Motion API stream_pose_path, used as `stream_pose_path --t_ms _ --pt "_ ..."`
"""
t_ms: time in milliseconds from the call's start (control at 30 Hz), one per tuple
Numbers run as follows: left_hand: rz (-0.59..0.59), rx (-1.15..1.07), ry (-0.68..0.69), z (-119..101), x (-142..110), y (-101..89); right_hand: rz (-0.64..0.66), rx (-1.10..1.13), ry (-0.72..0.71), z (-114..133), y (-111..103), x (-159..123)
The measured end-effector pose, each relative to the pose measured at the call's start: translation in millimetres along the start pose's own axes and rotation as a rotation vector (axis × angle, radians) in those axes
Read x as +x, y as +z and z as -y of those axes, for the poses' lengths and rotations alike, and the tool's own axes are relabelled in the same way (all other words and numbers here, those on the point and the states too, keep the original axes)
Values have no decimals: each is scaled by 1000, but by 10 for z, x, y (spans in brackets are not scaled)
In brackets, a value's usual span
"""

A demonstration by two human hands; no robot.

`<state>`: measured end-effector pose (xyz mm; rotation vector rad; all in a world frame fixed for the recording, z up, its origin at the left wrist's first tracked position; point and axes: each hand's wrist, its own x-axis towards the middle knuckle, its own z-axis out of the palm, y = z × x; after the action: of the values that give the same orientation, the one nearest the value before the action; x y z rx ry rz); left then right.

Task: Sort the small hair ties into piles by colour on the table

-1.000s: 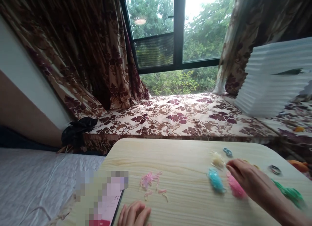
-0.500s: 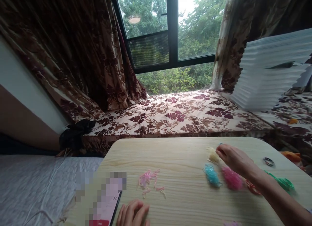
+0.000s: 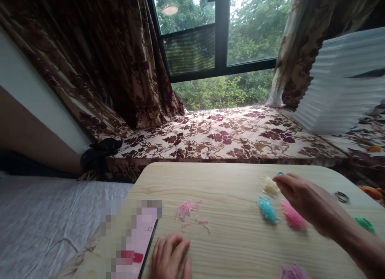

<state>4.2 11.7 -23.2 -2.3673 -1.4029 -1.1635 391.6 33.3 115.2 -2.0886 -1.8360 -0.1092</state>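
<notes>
My left hand (image 3: 171, 255) rests palm down on the wooden table, fingers apart and holding nothing, beside a phone (image 3: 146, 247) that is partly pixelated. Above it lies a loose pile of thin pink strands (image 3: 187, 210), with several stray pieces next to it. My right hand (image 3: 296, 190) is pinched at the edge of a cream bundle of strands (image 3: 270, 186); whatever its fingertips hold is hidden. A small teal thing (image 3: 280, 174) shows just behind these fingers. Close by lie a light blue bundle (image 3: 267, 209) and a bright pink bundle (image 3: 293, 214), the latter partly under my wrist.
A purple bundle (image 3: 293, 271) sits at the bottom edge of view. To the right are a dark ring-shaped band (image 3: 342, 197) and a green bundle (image 3: 364, 224), partly behind my forearm. Beyond the table (image 3: 228, 170) is a flowered window seat (image 3: 222, 138); a bed (image 3: 60, 214) lies left.
The whole view has shifted, so things sit further right and higher. My right hand stays by the cream bundle, still pinched. More of the purple bundle shows; my forearm now covers the red-orange one.
</notes>
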Motion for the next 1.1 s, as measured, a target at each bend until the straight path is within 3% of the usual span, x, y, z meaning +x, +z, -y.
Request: stream_pose_path --t_ms 133,267,400,567,933,1100 --pt "71 -69 -101 -174 95 -151 92 185 -145 571 51 -338" --pt "88 -128 -204 -276 165 -238 191 417 -213 1090 402 -642" --pt "96 -114 -213 -307 200 -292 319 432 -242 1379 725 -739" --pt "98 -152 -231 -320 212 -305 338 400 -227 1472 833 -654" --pt "62 -113 -217 -314 211 -252 319 366 -206 1486 878 -522" --pt "53 -197 -261 -334 224 -266 311 324 -188 1519 865 -492"
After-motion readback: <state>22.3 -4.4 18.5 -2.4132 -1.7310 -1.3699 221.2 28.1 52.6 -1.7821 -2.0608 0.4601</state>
